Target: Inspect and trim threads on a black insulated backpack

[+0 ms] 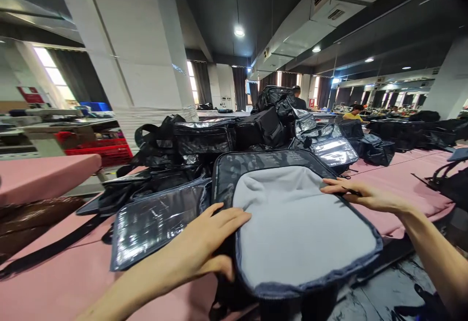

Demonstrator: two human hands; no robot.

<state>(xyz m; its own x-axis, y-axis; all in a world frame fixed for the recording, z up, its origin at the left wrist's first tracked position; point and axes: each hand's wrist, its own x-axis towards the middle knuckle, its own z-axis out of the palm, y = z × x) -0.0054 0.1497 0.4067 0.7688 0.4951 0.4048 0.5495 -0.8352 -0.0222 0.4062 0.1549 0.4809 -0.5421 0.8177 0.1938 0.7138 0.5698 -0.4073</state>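
Observation:
A black camouflage-patterned bag lies in front of me, its pale grey inner panel facing up and edged with dark binding and a zipper. My left hand is at the bag's left edge, fingertips on the rim of the grey panel and thumb lower down along the side. At the upper right edge, my right hand has its fingers together over the panel. A small, thin dark tool shows in those fingers; its exact kind is not clear. Left of the bag lies a flap with a shiny clear window.
Black bags are heaped behind, some with silvery lining. Pink cloth covers the table. A black strap trails at left. Beyond stand a white wrapped pillar, a red crate and a person in yellow.

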